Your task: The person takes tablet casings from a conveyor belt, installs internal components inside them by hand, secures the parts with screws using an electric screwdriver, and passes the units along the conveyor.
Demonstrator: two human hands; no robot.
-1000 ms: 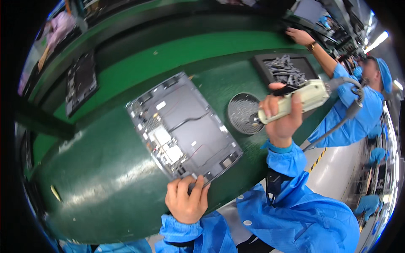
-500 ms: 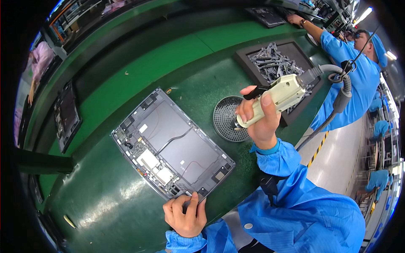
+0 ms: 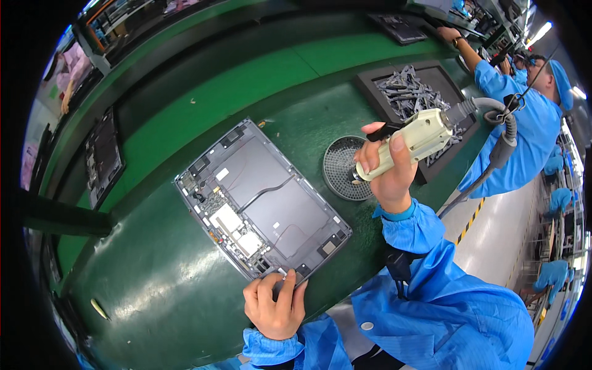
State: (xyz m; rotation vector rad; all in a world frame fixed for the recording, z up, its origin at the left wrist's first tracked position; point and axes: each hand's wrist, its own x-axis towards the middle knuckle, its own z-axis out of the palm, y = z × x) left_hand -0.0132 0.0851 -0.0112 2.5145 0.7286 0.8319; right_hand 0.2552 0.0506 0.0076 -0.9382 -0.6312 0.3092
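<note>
An opened tablet [image 3: 290, 200], its dark grey shell showing a green circuit board and a black cable, lies slanted on the green bench. My left hand [image 3: 275, 306] is closed at its near corner, fingers bent over the edge; what is under the fingertips is partly hidden. In my right hand [image 3: 394, 169] is a cream electric screwdriver [image 3: 425, 135] with a black lever, fingers wrapped round its body. Its tip points down over a round, dimpled screw tray [image 3: 339, 192] to the right of the tablet; whether it touches the tray, I cannot tell.
A dark foam-edged box [image 3: 370, 92] of loose grey brackets [image 3: 410, 92] stands beyond the screwdriver, whose cable [image 3: 493, 163] hangs at the right. Other opened devices lie at far left [image 3: 103, 157] and at the back [image 3: 398, 28]. A co-worker in blue [image 3: 518, 123] reaches across at right.
The whole view has shifted slightly, so the bench things appear a little farther right. My left fingertips sit slightly farther in over the tablet's edge. The screwdriver stays over the round tray.
</note>
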